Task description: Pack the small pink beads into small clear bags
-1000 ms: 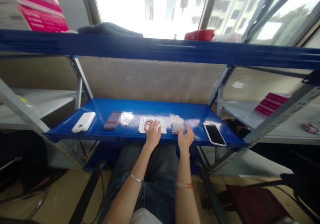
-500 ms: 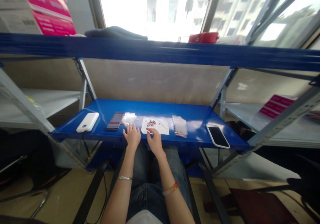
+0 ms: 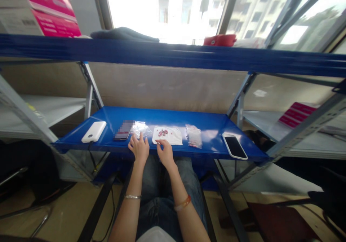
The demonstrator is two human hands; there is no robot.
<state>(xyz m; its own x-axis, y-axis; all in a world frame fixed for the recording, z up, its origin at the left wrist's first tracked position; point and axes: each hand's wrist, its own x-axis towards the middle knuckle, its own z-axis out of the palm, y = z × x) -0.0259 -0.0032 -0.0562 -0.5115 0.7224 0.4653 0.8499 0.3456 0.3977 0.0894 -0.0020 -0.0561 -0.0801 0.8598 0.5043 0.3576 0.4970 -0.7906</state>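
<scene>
My left hand [image 3: 139,149] is at the front of the blue table, its fingers spread at the near edge of a pile of clear plastic bags [image 3: 141,128]. Nothing shows in its grasp. My right hand [image 3: 165,152] is at the near edge of a white cloth [image 3: 176,136], index finger and thumb apart, with no object visible between them. Small red and dark beads [image 3: 163,132] lie loosely grouped on the cloth. To the right of it rests a stack of clear bags [image 3: 194,136] with small reddish items at their lower ends.
A white power bank [image 3: 94,131] with a black cable lies on the left of the blue table [image 3: 173,114]. Beside the bag pile is a partly blurred dark phone [image 3: 123,133]. A white-edged phone [image 3: 234,146] lies on the right. A blue shelf beam [image 3: 173,56] crosses above.
My left hand has shifted slightly left along the bag pile, where a bag now spreads further right. My right hand has drawn a little left and back from the beads.
</scene>
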